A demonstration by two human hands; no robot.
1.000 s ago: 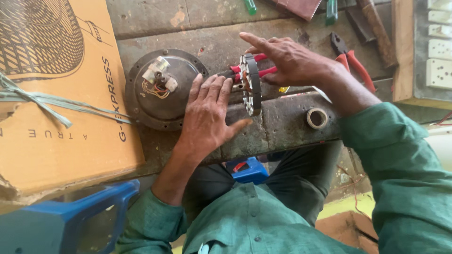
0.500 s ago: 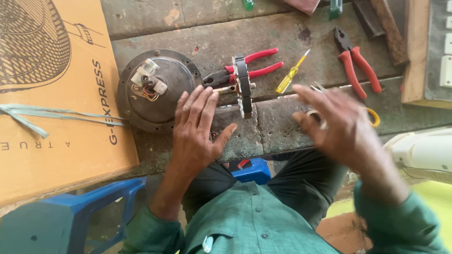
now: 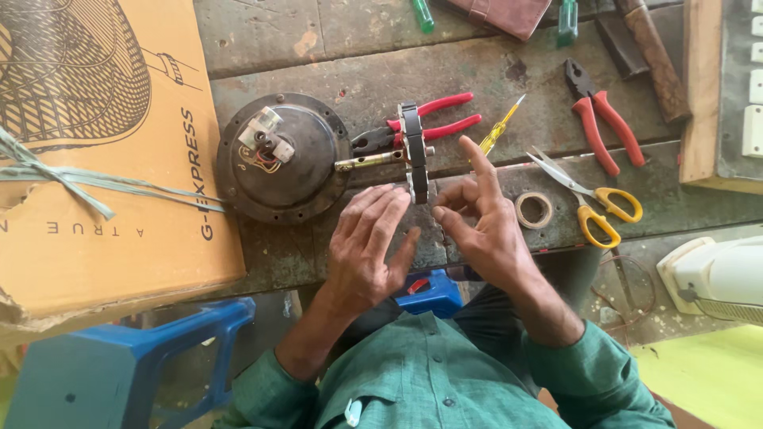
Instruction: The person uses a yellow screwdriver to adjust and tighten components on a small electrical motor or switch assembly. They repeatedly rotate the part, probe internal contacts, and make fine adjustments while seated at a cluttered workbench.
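I see my left hand [image 3: 367,246] lying flat on the wooden workbench [image 3: 381,95], fingers spread and loose, gripping nothing; its fingertips end just below the stator ring [image 3: 414,151]. My right hand [image 3: 481,226] hovers beside it, index finger raised and pointing up toward the ring, thumb and middle finger drawn close together near the ring's lower edge. I cannot tell whether something small is pinched between them; if so, it is too tiny to make out.

The stator ring stands on edge, so I see only its rim as a dark upright bar. A brass-coloured shaft [image 3: 373,161] runs through it, its long axis roughly horizontal, pointing left into the round dark motor housing [image 3: 282,159], which lies face up with a small white terminal block and wires on top. Behind the ring, red-handled pliers [image 3: 425,119] lie partly hidden, handles pointing right.

Just right of my right hand sits a roll of tape [image 3: 534,210], then yellow-handled scissors [image 3: 592,202], a yellow screwdriver [image 3: 499,131] and a second pair of red pliers [image 3: 600,119]. A cardboard box [image 3: 103,143] covers the bench's left end, cut off by the frame. A blue stool [image 3: 119,365] stands below it, and my lap hides the floor beneath the bench edge.
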